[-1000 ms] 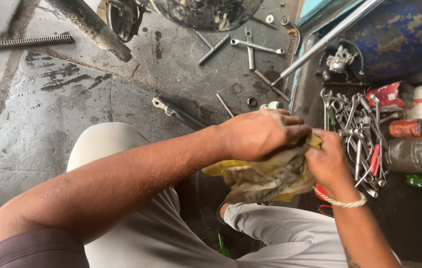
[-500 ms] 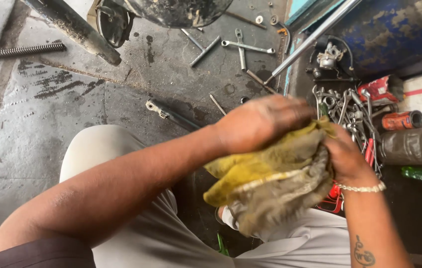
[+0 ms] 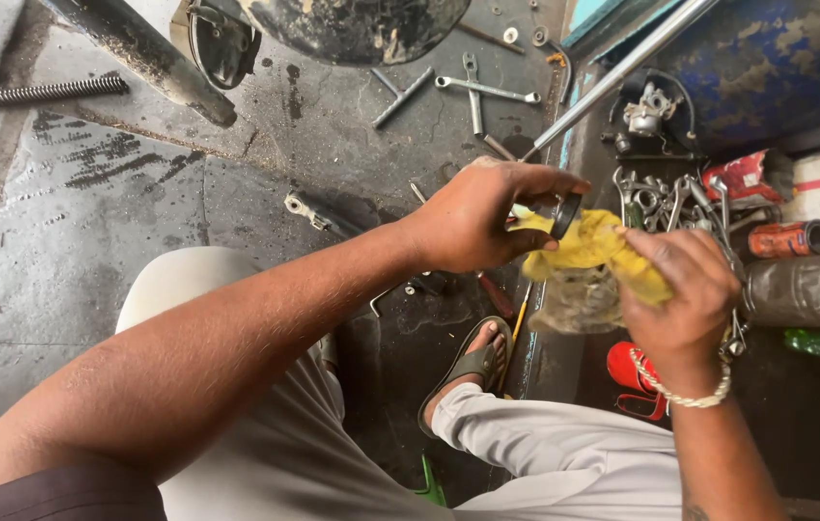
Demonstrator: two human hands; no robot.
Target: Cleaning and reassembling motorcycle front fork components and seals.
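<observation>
Wiping a small part over the workshop floor
Our left hand [image 3: 477, 217] pinches a dark ring [image 3: 566, 216]; our right hand [image 3: 685, 294] grips the yellow rag [image 3: 588, 253] against it, wiping seemingly unfinished

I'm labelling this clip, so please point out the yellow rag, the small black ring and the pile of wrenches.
yellow rag [image 3: 595, 243], head view, its bunched upper fold
small black ring [image 3: 566, 216], head view, its rim
pile of wrenches [image 3: 661, 201], head view, a wrench head

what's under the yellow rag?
The yellow rag is bunched between both hands; a dark ring-shaped part shows at the left hand. Whatever the right hand wraps inside is covered.
</observation>
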